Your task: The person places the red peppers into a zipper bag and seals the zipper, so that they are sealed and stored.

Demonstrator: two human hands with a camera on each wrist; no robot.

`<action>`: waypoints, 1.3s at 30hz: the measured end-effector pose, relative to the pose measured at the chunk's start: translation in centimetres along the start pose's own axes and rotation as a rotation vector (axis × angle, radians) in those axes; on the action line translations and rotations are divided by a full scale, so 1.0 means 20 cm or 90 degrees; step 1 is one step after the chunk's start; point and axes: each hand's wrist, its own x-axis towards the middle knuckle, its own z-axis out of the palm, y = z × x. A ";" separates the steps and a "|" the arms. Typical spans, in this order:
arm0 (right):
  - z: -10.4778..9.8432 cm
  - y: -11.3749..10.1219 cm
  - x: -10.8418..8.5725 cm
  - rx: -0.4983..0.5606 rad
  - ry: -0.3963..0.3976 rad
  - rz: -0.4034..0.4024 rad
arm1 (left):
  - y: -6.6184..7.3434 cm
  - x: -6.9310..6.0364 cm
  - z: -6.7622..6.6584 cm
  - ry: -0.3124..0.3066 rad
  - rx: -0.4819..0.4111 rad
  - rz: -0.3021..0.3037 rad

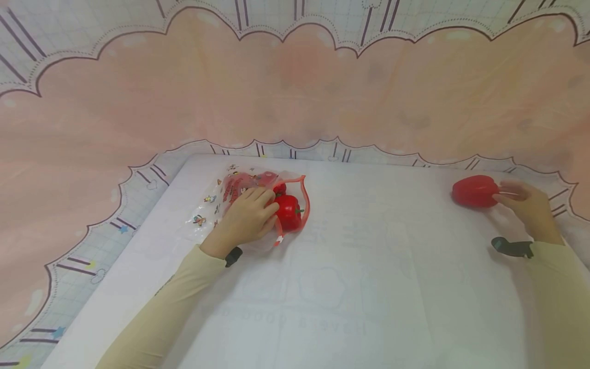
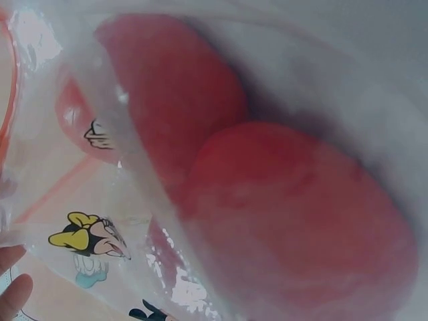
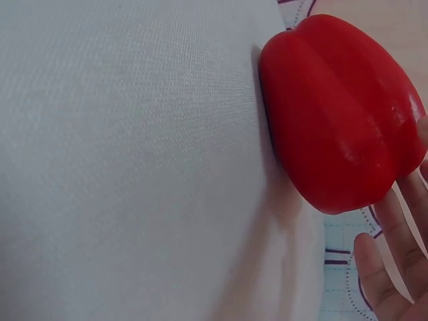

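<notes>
Gripping a red pepper (image 1: 475, 191) by one end, the right hand (image 1: 529, 203) is part-spread; the left hand (image 1: 246, 218), fingers curled, holds a clear bag (image 1: 217, 201).

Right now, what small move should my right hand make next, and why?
Probably settle the right hand farther around the lone red pepper: its fingers show only at one end, and the pepper is close to the edge of the white tabletop, so a fuller hold might steady it.
</notes>
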 end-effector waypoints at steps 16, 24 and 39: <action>-0.01 0.01 0.00 -0.003 -0.013 -0.002 | 0.00 0.00 0.00 0.000 -0.003 0.002; -0.02 0.01 0.01 -0.008 -0.018 0.008 | 0.00 0.00 0.00 0.006 -0.008 0.004; 0.00 0.04 0.01 -0.005 -0.023 -0.012 | 0.00 0.00 -0.01 -0.001 0.001 0.003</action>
